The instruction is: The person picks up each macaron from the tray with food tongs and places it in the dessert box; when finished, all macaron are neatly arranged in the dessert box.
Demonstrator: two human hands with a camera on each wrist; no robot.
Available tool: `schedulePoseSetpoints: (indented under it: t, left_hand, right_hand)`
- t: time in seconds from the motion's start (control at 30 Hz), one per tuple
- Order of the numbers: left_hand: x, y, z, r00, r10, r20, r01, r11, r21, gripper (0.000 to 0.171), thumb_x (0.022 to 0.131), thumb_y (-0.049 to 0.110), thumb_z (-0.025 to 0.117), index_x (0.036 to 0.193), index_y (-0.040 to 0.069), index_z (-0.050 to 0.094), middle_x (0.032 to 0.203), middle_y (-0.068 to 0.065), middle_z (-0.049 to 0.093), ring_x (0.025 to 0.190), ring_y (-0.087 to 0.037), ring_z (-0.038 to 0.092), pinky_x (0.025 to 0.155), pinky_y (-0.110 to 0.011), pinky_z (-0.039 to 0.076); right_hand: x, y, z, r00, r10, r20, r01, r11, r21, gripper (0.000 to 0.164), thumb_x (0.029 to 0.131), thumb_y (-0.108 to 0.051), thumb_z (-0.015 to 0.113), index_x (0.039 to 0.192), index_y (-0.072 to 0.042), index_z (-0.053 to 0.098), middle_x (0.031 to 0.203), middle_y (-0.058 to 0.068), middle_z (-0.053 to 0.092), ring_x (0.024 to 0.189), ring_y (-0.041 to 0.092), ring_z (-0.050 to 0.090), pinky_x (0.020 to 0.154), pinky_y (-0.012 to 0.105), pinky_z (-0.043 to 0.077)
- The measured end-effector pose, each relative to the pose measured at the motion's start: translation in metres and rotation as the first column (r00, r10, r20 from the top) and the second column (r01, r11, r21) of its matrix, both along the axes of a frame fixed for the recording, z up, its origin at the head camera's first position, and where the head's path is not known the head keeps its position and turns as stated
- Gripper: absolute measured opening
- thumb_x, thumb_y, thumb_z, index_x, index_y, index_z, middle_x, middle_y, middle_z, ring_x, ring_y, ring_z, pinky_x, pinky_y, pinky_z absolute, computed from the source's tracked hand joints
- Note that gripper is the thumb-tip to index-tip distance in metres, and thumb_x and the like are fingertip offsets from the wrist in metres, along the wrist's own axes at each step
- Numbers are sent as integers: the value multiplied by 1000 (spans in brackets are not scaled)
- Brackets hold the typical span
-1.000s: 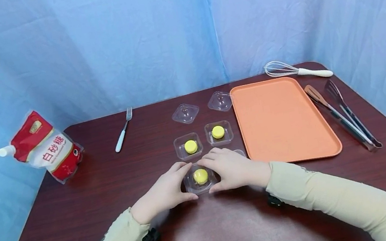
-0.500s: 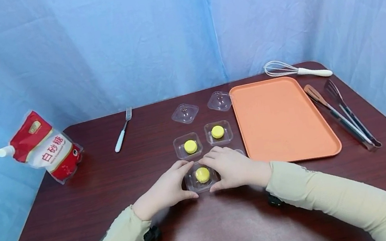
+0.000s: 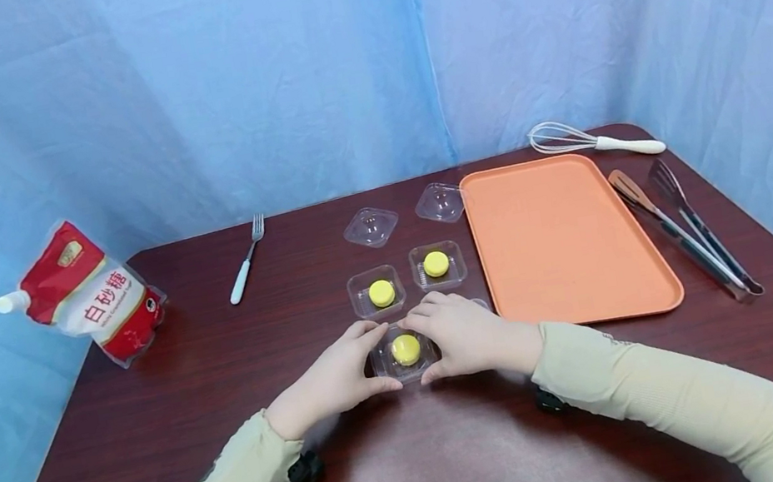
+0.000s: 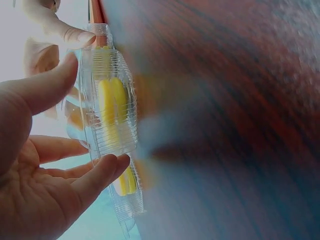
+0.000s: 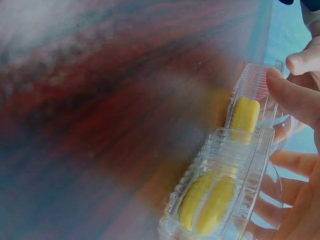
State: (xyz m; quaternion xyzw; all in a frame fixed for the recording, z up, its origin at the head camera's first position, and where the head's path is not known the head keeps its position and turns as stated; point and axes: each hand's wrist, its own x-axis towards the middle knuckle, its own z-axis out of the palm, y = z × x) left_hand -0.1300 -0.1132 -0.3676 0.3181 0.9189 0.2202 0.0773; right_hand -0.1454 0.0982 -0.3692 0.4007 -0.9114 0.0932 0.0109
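A clear plastic box (image 3: 387,369) with a domed clear lid over it stands between my hands, a yellow macaron (image 3: 406,349) inside. My left hand (image 3: 332,378) grips its left side, thumb at the near corner and fingers at the far one. On the opposite side my right hand (image 3: 464,336) holds it the same way. The left wrist view shows the macaron's two halves (image 4: 114,100) through the ribbed wall. Another box (image 5: 225,155) with a macaron sits by my right hand, mostly hidden beneath it in the head view.
Two lidless boxes, the left one (image 3: 358,303) and the right one (image 3: 458,273), hold macarons farther back. Behind them lie two clear lids (image 3: 372,227). An orange tray (image 3: 569,246), tongs (image 3: 704,233) and a whisk (image 3: 598,140) are right; a fork (image 3: 247,263) and sugar pouch (image 3: 95,295) are left.
The lidded box has shifted slightly right and away from me, both hands still at its sides. My left thumb has slid a little right along its near edge.
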Motion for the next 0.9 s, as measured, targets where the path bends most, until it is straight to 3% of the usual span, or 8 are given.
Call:
schedulePoseSetpoints:
  t: [0.9]
  left_hand:
    - [-4,-1,-5,999,18,32,-19,1000,23,72,74,26,81,130,-10,51,123,-17,56,110,-25,57,95,-38,46]
  right_hand:
    - [2,-1,5,1000,-5,26,5,1000,9,72,66,-52,80,122,-9,61,116,5,66,103,23,54,88,42,47]
